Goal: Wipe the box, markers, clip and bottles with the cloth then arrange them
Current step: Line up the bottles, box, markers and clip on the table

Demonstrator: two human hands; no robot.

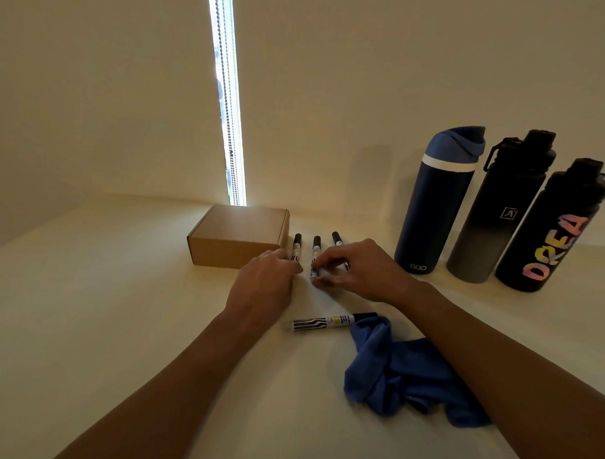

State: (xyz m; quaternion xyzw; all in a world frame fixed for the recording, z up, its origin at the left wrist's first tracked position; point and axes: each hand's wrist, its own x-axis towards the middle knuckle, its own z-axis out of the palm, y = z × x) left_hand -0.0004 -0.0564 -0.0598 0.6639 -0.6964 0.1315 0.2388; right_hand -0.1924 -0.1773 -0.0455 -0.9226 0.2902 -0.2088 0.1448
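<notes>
A brown cardboard box (239, 235) lies closed on the white table. Right of it three markers stand in a row: the left marker (296, 246), the middle marker (316, 254) and the right marker (337, 238), partly hidden by my right hand. My right hand (356, 269) pinches the middle marker's lower end. My left hand (263, 283) touches the left marker's lower end with its fingertips. A fourth marker (332, 321) lies crosswise nearer me, beside the crumpled blue cloth (399, 373). Three bottles stand at the right: navy (435, 203), black-grey (497, 215), black with coloured letters (551, 231). No clip shows.
The white table (120, 308) meets a cream wall at the back. A bright window slit with a bead chain (229, 123) rises behind the box. My forearms cross the near part of the table.
</notes>
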